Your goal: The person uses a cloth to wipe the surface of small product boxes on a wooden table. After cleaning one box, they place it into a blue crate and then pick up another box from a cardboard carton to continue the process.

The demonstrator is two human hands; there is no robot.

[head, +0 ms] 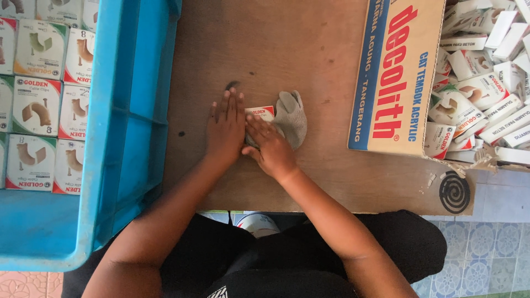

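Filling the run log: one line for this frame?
left hand flat on small box | right hand on grey cloth | wooden board

Setting: a small hardware packing or stockroom area, we judge. Landmark, the brown wooden counter [309, 55]. At its left edge we log a blue plastic crate [130, 110] of neatly rowed small product boxes [36, 105]; at its right, a cardboard carton [397, 72] heaped with loose boxes [486, 88]. Below it, patterned floor tiles [486, 248].
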